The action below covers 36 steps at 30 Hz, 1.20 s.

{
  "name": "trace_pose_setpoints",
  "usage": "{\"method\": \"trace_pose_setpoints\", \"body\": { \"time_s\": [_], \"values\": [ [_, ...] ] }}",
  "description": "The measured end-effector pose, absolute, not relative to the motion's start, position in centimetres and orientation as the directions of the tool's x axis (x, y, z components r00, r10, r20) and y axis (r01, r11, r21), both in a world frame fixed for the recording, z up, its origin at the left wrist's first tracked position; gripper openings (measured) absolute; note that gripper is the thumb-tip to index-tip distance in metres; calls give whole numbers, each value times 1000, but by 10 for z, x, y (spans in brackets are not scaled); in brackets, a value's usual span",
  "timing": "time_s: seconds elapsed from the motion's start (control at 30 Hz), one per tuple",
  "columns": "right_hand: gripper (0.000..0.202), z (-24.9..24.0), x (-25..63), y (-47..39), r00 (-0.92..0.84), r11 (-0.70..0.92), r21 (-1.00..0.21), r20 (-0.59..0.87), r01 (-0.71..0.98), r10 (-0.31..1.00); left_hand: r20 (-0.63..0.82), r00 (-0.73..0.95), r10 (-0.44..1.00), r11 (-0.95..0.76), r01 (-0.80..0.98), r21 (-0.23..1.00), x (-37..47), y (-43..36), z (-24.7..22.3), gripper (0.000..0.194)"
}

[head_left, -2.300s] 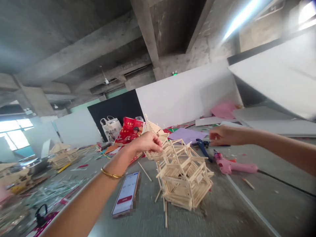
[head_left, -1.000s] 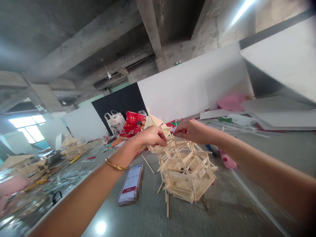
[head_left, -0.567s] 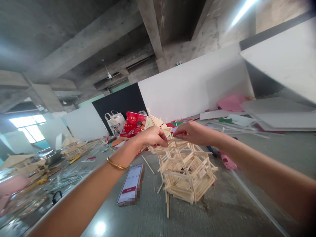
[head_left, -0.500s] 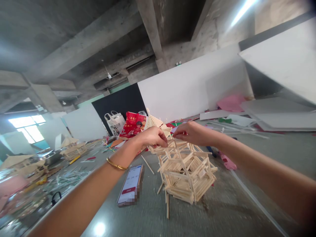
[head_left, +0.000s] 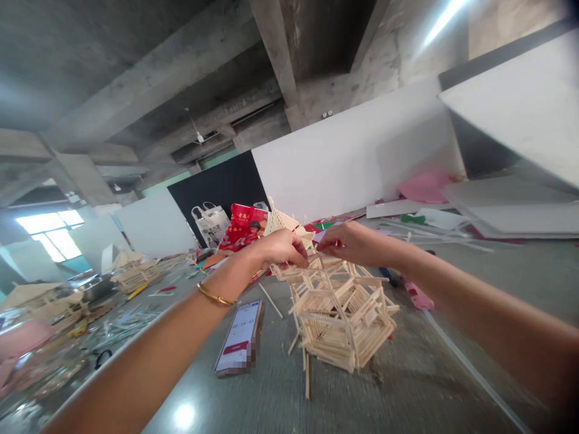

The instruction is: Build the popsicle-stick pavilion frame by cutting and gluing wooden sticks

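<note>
A model building of thin wooden sticks (head_left: 346, 319) stands on the grey table in front of me, with open stick-built walls and stacked rails round its base. At its upper left edge is my left hand (head_left: 286, 248), fingers bent and pinched close to the top sticks. My right hand (head_left: 340, 242) reaches in from the other side, thumb and fingertips closed together just above the top. Whatever either hand pinches is too small or hidden to make out. A gold bracelet (head_left: 216, 295) circles my left wrist.
A phone showing a timer (head_left: 238, 337) lies left of the model, near a loose stick (head_left: 271, 301). Behind stand a red bag (head_left: 243, 228) and a white tote (head_left: 212, 225). More stick models (head_left: 136, 274) and clear scraps fill the left. A pink tool (head_left: 417, 293) lies right.
Almost nothing differs. Both hands stay at the top of the model, with only a very slight shift of the left arm.
</note>
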State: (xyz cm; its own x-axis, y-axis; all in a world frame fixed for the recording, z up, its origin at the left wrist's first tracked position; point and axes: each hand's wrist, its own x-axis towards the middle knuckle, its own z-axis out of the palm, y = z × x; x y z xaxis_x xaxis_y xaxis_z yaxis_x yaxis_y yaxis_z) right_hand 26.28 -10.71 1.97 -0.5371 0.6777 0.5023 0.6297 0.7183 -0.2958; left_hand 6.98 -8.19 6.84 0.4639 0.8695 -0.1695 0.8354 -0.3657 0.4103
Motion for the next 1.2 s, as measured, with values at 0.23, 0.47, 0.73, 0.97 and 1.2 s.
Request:
{"method": "trace_pose_setpoints", "body": {
  "time_s": [0.23,0.47,0.73,0.97,1.2],
  "values": [
    [23,18,262,-107,-536,728,-298,518,618,667,-168,450,877,-355,843,404,72,-83,70,21],
    [25,15,262,-104,-560,760,-261,543,595,625,-189,437,879,-330,846,419,76,-86,72,19],
    [27,15,262,-105,-561,751,-262,529,606,637,-188,461,867,-359,841,405,72,-84,71,22],
    [26,16,261,-106,-557,746,-261,528,613,642,-174,483,858,-355,804,477,65,-85,66,21],
    [26,15,262,-106,-563,758,-261,536,598,629,-96,497,863,-374,755,539,53,-95,60,23]
  ]
}}
